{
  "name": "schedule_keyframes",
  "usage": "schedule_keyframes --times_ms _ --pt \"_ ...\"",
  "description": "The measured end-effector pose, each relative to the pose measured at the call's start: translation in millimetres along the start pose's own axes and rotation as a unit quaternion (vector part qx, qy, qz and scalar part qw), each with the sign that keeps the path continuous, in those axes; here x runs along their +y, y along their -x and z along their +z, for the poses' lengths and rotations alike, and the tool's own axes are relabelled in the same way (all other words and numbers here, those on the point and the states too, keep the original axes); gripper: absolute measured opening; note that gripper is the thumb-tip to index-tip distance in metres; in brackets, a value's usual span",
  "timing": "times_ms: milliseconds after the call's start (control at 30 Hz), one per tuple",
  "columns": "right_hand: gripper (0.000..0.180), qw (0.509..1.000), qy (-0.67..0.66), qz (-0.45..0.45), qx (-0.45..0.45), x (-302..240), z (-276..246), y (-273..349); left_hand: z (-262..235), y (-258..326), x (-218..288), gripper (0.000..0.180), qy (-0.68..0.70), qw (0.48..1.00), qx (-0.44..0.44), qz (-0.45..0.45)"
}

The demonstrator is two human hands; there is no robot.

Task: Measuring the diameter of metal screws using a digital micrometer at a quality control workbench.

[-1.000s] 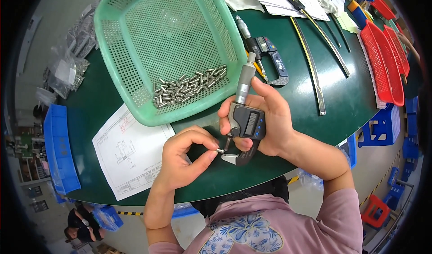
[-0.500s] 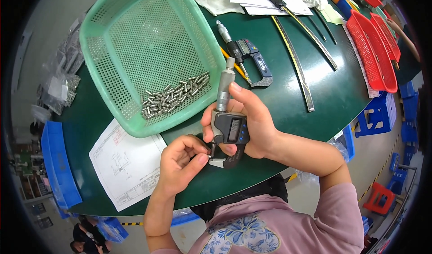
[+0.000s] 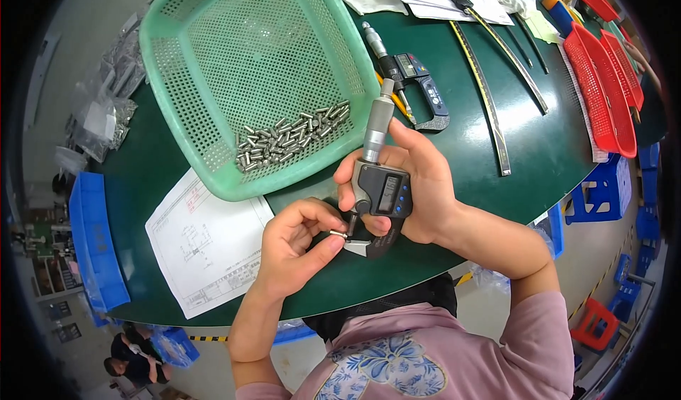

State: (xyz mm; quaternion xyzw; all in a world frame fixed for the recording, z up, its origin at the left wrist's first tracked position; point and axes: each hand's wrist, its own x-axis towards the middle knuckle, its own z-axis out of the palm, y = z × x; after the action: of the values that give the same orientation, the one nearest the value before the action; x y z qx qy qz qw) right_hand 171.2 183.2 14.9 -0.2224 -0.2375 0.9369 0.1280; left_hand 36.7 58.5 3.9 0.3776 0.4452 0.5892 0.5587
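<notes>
The person's left hand (image 3: 298, 247) pinches a small metal pin (image 3: 338, 234) between thumb and forefinger at the gap of a digital micrometer (image 3: 380, 191), though whether the pin touches its measuring faces is too small to tell. The right hand (image 3: 425, 187) curls closed around the micrometer, its thumb beside the barrel. Both are above the green worktop (image 3: 440, 262), near a basket (image 3: 259, 189) holding many similar pins (image 3: 284, 141).
</notes>
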Motion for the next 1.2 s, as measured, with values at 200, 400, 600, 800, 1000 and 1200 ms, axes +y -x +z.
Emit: schedule_keyframes --times_ms 200,400,600,800,1000,1200 --pt "0.064 0.999 0.039 -0.016 0.017 0 1 -1 0 1 -1 0.017 -0.004 1.000 -0.002 -0.002" --pt "0.063 0.999 0.032 -0.014 0.001 1 1 -1 -1 2 1 0.016 0.001 1.000 0.012 -0.011" --pt "0.066 0.999 0.036 -0.034 -0.002 3 -1 -1 0 1 0 0.015 0.000 0.999 0.013 -0.031" --pt "0.065 1.000 0.007 -0.018 -0.011 2 -1 -1 -6 -4 21 0.016 -0.252 0.955 0.118 0.103" --pt "0.068 0.999 0.035 -0.011 -0.002 0 2 4 -20 -45 62 0.016 -0.661 0.705 0.155 0.204" --pt "0.067 0.999 0.035 -0.027 -0.005 0 4 2 -27 -95 47 0.011 -0.726 0.656 0.125 0.168"
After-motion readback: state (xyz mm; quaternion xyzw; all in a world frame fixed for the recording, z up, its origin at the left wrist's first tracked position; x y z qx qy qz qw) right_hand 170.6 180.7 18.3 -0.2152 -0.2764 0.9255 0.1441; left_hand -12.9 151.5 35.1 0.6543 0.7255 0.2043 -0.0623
